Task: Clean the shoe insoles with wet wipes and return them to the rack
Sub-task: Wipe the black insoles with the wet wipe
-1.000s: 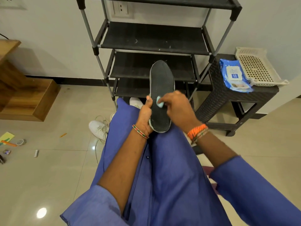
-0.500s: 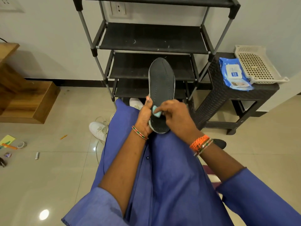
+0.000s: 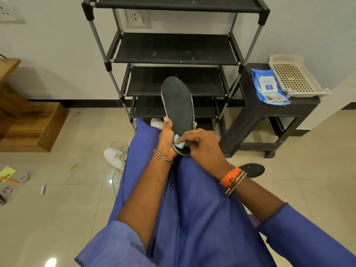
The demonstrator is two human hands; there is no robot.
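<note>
Two hands work over a blue-clad lap: the left hand is wrapped round the heel end of a dark insole, thumb on the near edge and fingertips showing past the far one, while the right hand pinches a small pale-blue wet wipe against the heel, forefinger pressing it down. The insole is held in the air above the knees, touching no surface, its long axis running away from the person, heel nearest and rounded toe tilted up toward the rack beyond. It looks light, thin and likely to flex, so a grip at the heel or across the narrow waist should steady it under rubbing. Farther right, the wipes packet lies on the worktop, by its front edge and touching a cream basket.
</note>
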